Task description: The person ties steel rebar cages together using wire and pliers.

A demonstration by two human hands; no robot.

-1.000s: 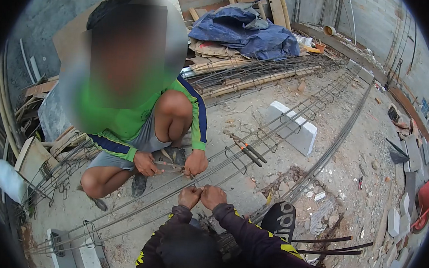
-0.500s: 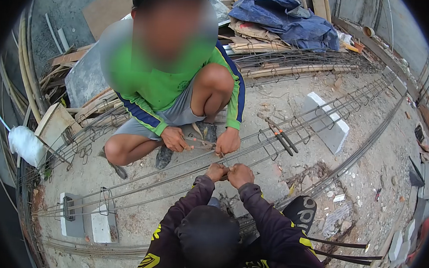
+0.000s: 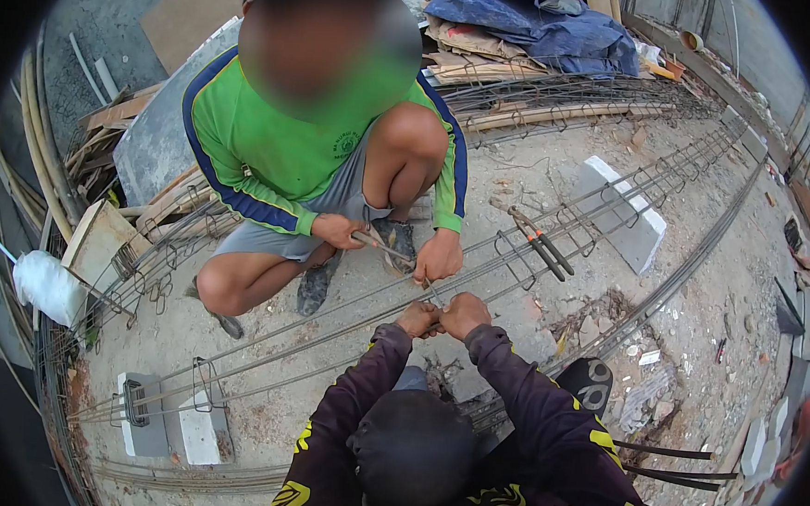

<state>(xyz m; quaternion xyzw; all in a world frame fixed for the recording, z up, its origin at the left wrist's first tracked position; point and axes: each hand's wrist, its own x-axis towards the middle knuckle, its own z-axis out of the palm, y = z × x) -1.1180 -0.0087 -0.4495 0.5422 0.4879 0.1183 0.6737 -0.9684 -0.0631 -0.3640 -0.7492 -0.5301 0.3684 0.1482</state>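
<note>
My left hand (image 3: 418, 320) and my right hand (image 3: 464, 315) are close together, fingers closed, at the near side of a long rebar cage (image 3: 326, 330). Both appear to grip a thin steel stirrup (image 3: 433, 293) around the bars; my fingers hide most of it. Across the cage, a co-worker in a green shirt (image 3: 281, 153) squats. The co-worker's one hand (image 3: 337, 231) holds a slim metal tool (image 3: 382, 248); their other hand (image 3: 439, 256) is at the bars just beyond mine. Cutters with red and black handles (image 3: 546, 250) lie across the cage to the right.
White blocks (image 3: 201, 429) support the cage at the left, and another white block (image 3: 632, 211) stands under its right part. Loose long bars (image 3: 691, 271) run along the near right. A blue tarp (image 3: 539, 25) covers stacked material behind. Rubble (image 3: 638, 388) litters the ground.
The co-worker's tool hand has lifted slightly and the tool's angle has changed. My hands stay closed at nearly the same place on the cage. The view has shifted slightly.
</note>
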